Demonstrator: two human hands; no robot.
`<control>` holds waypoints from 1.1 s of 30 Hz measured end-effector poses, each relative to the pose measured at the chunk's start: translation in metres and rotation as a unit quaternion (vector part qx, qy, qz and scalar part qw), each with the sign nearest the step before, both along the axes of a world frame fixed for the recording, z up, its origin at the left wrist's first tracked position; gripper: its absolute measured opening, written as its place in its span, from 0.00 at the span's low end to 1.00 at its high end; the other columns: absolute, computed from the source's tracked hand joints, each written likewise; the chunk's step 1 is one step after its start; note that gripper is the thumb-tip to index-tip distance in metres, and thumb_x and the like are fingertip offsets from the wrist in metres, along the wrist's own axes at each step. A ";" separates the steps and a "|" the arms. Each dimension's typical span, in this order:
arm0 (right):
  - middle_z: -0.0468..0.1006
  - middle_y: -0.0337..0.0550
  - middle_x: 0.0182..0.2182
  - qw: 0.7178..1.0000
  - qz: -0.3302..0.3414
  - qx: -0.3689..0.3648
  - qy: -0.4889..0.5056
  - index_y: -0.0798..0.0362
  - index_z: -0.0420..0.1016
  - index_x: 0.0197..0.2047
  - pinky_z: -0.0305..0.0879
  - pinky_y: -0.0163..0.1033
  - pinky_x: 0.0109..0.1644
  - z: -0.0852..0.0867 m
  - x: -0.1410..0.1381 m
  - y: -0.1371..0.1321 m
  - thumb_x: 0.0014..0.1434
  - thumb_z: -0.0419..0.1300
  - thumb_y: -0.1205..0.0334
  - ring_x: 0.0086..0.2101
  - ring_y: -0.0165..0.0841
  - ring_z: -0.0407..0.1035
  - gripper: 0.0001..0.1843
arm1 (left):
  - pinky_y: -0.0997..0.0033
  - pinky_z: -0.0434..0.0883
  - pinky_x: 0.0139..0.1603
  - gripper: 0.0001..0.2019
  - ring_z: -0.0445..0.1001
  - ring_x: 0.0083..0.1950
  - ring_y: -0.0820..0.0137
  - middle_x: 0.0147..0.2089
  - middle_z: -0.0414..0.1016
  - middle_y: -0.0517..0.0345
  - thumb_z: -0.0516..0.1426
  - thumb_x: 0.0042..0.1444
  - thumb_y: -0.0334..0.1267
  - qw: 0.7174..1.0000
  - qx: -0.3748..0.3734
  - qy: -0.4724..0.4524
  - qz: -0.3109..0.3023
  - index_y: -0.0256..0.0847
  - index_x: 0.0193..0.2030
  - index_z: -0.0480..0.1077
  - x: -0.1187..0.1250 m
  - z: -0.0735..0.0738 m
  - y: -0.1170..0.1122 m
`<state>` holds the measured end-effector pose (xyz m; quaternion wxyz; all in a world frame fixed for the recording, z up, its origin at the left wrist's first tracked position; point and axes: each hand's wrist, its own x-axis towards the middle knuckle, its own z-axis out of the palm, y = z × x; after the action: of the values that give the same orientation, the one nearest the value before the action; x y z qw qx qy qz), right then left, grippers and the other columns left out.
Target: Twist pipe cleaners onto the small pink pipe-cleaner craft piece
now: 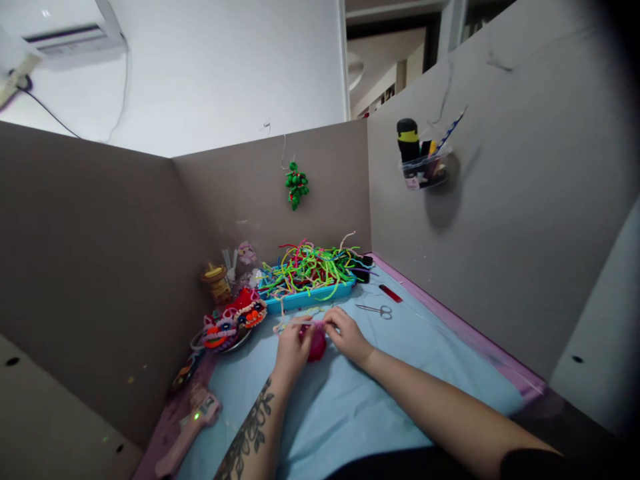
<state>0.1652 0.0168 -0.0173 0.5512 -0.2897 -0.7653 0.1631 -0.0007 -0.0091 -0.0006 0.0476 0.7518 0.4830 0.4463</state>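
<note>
Magenta piece: sits mid-bench area, just below the fingertips, between both hands. Can't tell bench contact versus hanging from above.

Left hand, 9 o'clock of piece: closed, thumb and fingers pinching a pale pink strand. Right hand, 3 o'clock: also closed, fingertips pinching same strand at its pinker end, right above piece. Can't read exact finger wrap, too small.

Clock positions around piece, wearer's view:
- 12, near: blue tray, heaped with fuzzy stems, mostly lime green, some red, pink and yellow.
- 12, far: green ornament, hanging on back panel.
- 1, high: clear cup on side panel, with pencil and black bottle.
- 2: scissors, handles toward 3. Just past them, flat red strip.
- 8: pink tool, green light lit.
- Between 9 and 10: shallow bowl, piled with colourful fuzzy pieces.
- 10: brown jar, yellow on top.
</note>
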 end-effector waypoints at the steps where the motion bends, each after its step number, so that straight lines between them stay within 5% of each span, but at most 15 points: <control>1: 0.67 0.41 0.29 1.000 -0.002 -0.003 0.005 0.52 0.66 0.30 0.61 0.39 0.39 0.001 0.000 0.000 0.56 0.52 0.72 0.34 0.34 0.62 0.07 | 0.62 0.69 0.47 0.09 0.74 0.43 0.64 0.42 0.77 0.49 0.54 0.56 0.35 1.000 -0.001 0.000 0.004 0.39 0.42 0.72 0.000 0.000 0.000; 13: 0.66 0.39 0.28 0.999 -0.015 -0.022 0.029 0.52 0.64 0.28 0.59 0.37 0.35 -0.001 0.000 0.001 0.50 0.53 0.76 0.32 0.33 0.61 0.09 | 0.62 0.70 0.45 0.08 0.76 0.42 0.63 0.40 0.79 0.51 0.56 0.53 0.35 0.998 -0.049 -0.046 -0.015 0.41 0.37 0.76 0.009 0.014 -0.010; 27: 0.62 0.37 0.25 0.998 -0.049 -0.019 0.025 0.51 0.58 0.24 0.57 0.36 0.32 -0.010 -0.003 0.006 0.45 0.53 0.76 0.29 0.32 0.59 0.10 | 0.64 0.71 0.44 0.09 0.76 0.41 0.65 0.39 0.79 0.52 0.54 0.56 0.38 0.994 -0.055 -0.070 -0.064 0.40 0.38 0.75 0.011 0.007 -0.008; 33: 0.70 0.41 0.32 0.997 0.025 -0.073 0.003 0.53 0.66 0.41 0.63 0.36 0.35 -0.007 -0.003 0.000 0.52 0.56 0.70 0.32 0.32 0.65 0.12 | 0.64 0.70 0.45 0.11 0.74 0.43 0.66 0.40 0.77 0.50 0.51 0.59 0.37 0.995 -0.044 -0.052 -0.070 0.39 0.39 0.74 0.008 0.010 -0.006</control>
<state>0.1623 0.0164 -0.0245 0.5270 -0.3095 -0.7565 0.2329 0.0070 -0.0154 0.0093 0.1370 0.7563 0.4457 0.4589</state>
